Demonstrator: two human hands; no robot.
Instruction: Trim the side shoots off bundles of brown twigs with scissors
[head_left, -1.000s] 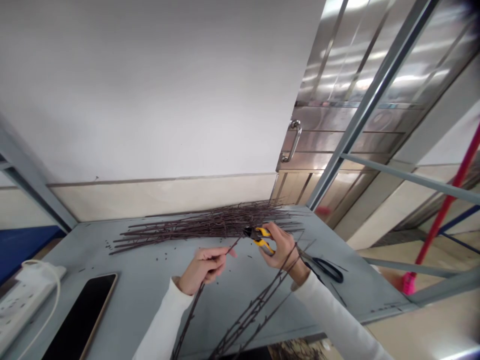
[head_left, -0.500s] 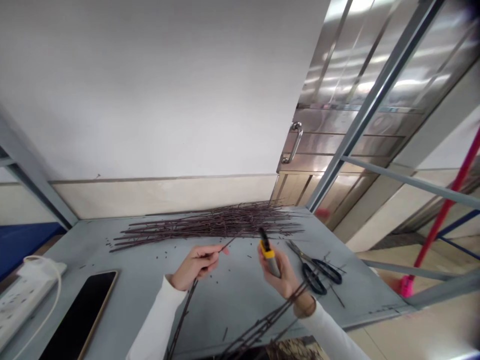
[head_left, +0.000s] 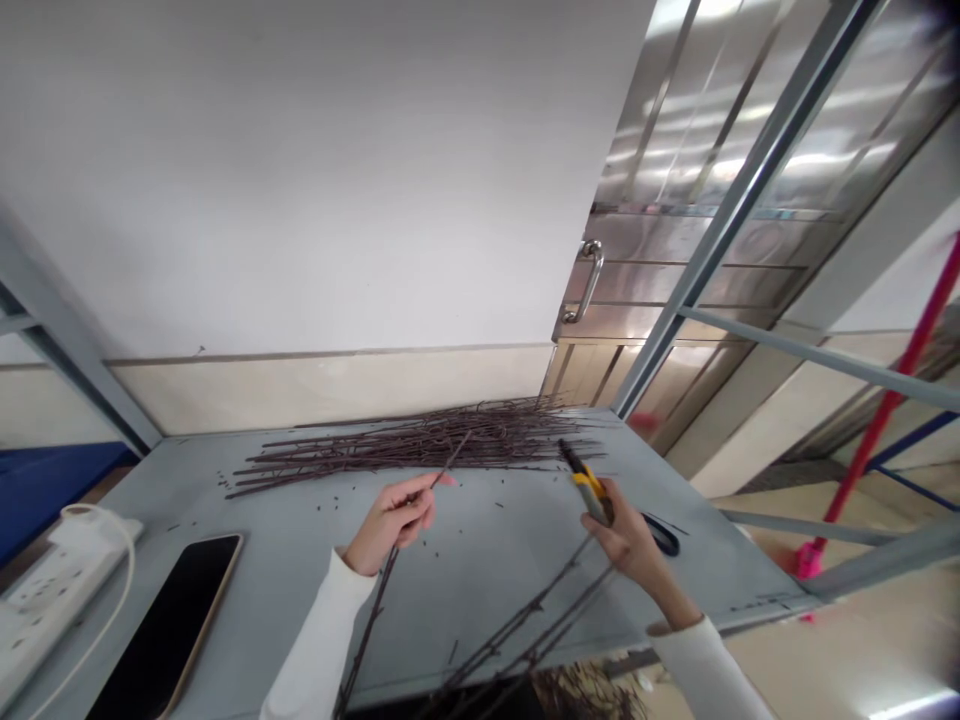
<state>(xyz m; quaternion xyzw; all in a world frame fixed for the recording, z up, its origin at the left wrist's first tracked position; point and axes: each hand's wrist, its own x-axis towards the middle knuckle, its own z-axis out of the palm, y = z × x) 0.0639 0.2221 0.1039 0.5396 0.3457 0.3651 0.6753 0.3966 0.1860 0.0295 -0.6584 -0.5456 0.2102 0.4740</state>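
Note:
My left hand is closed around a thin dark twig. One end rises past the fingertips, in front of the pile; a long branch runs down below the hand. My right hand grips a pliers-like tool with yellow-and-grey handles and dark jaws, pointing up and left. Several branches slant down from beside the right hand; whether its fingers touch them I cannot tell. Behind that hand, the scissors are mostly hidden, with part of a dark handle loop showing.
A pile of twigs lies along the back of the grey table. At left are a phone and a white power strip with a cable. Small cut bits dot the surface. Grey frame posts stand at both sides.
My right hand has moved right with the tool, away from the left hand, and now covers most of the scissors. The upper end of the left hand's twig points more steeply upward.

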